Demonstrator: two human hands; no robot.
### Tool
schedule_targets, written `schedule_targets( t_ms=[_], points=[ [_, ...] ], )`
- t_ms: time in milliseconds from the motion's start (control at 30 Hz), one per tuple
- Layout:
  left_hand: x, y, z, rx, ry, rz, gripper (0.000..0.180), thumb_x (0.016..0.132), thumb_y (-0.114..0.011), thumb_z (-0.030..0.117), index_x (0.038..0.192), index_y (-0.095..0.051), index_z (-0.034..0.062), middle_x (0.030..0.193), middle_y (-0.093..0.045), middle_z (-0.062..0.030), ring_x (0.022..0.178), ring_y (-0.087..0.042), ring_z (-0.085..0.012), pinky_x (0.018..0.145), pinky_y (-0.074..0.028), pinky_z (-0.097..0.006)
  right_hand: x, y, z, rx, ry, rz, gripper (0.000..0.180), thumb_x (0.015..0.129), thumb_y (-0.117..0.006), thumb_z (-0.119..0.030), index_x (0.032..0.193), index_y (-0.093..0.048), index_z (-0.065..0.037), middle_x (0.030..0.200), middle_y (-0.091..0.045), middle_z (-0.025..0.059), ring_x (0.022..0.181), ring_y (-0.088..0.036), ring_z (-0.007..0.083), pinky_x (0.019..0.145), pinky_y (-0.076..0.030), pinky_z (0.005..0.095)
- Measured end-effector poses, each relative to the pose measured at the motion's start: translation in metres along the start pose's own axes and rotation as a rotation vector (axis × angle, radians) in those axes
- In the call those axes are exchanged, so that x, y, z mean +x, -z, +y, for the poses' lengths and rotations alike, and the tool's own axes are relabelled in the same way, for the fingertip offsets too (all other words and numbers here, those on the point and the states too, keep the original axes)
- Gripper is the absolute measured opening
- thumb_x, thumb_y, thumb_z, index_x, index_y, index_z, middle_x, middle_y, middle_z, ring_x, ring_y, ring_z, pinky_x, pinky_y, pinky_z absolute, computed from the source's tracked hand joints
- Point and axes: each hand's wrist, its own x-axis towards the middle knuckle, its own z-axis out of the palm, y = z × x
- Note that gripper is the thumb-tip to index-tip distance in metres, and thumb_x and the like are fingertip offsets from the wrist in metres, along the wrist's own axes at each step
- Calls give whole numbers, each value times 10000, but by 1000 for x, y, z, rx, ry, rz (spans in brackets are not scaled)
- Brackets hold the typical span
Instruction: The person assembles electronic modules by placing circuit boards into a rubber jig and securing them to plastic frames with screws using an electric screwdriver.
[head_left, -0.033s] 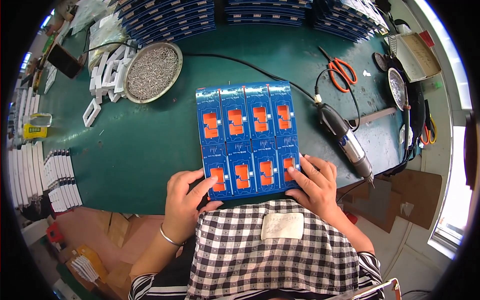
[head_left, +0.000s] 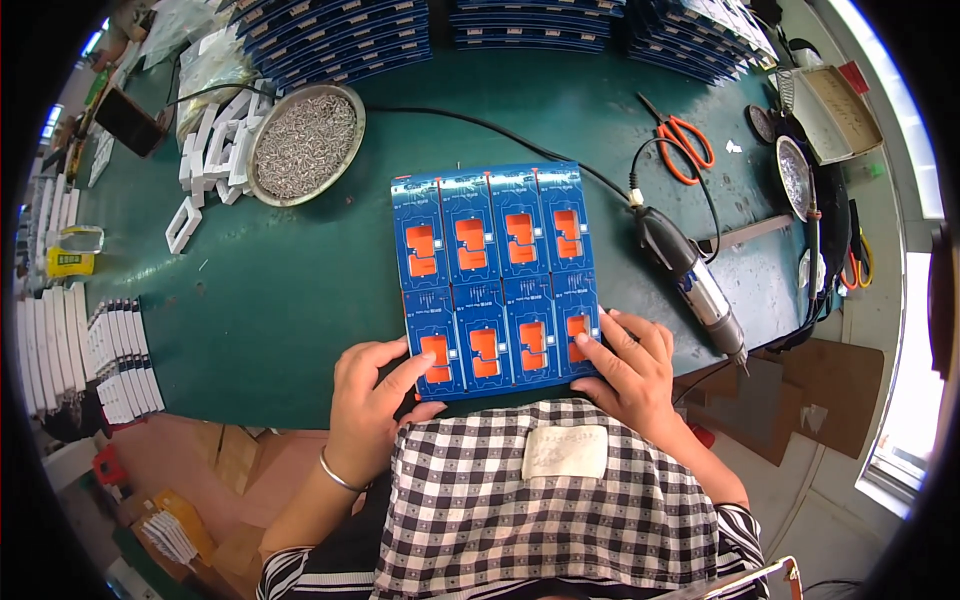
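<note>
While the left hand pinches the blue panel near its seven-o'clock corner, the right hand grips its four-o'clock edge; the panel lies between them, extending toward twelve.

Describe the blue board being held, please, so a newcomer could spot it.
Find the green table. At its near edge, between left hand and right hand, is the blue board, showing orange through openings; alone, unlike the blue stacks beyond.
</note>
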Motion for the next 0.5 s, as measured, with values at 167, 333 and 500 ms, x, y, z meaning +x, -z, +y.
schedule_targets(
  t_ms=[167,333,500],
  points=[
    [-1,1,1,12,3,-2,628,616,-828,102,1198,-591,121,1192,-560,-91,1012,-530,-306,880,-430,-417,0,-1,-1,-2,1,8,539,685,-773,-342,1166,-653,-131,1230,-609,140,1082,-559,301,880,-374,441],
    [-2,0,1,16,14,-4,632,619,-824,95,1203,-582,112,1199,-553,-96,1023,-526,-310,888,-429,-419,2,-2,-1,-1,8,18,537,681,-775,-345,1158,-656,-129,1232,-607,142,1079,-558,298,875,-373,436],
    [1,-2,3,15,22,0,566,640,-817,130,1167,-611,104,1183,-558,-103,1027,-523,-314,893,-429,-419,-1,0,1,-25,-4,31,537,668,-777,-341,1153,-656,-146,1238,-602,129,1077,-559,293,875,-377,439]
  ],
)
